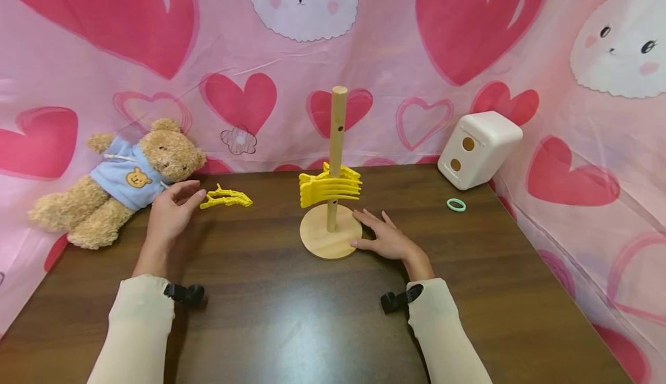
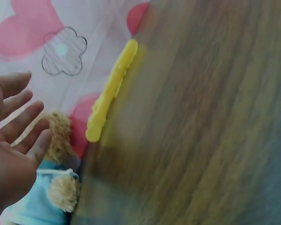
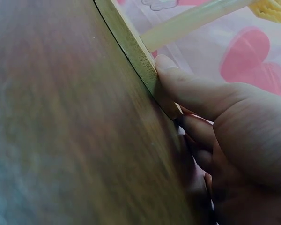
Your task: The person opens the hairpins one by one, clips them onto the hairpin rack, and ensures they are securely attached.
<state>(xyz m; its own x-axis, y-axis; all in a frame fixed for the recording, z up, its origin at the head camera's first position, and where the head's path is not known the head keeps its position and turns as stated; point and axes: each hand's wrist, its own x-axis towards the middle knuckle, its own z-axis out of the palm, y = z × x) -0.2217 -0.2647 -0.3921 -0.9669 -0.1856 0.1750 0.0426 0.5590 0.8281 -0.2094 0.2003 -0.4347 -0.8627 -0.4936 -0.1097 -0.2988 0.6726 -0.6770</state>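
A yellow hair claw clip (image 1: 226, 198) lies on the table beside the teddy bear. My left hand (image 1: 174, 207) hovers just left of it, fingers loosely extended; the left wrist view shows a gap between that hand and the clip (image 2: 111, 93). A wooden stand, with a round base (image 1: 325, 242) and an upright pole (image 1: 337, 135), stands mid-table. Yellow claw clips (image 1: 333, 189) are clamped around its pole; their exact number is unclear. My right hand (image 1: 387, 238) rests at the base's right edge, fingers spread and its thumb (image 3: 178, 79) touching the rim.
The teddy bear (image 1: 132, 173) in a blue hoodie leans on the pink heart-patterned cloth (image 1: 291, 106) at the left. At the back right stands a white box (image 1: 478, 150) with two round holes. A mint-green ring (image 1: 456, 205) lies in front of it.
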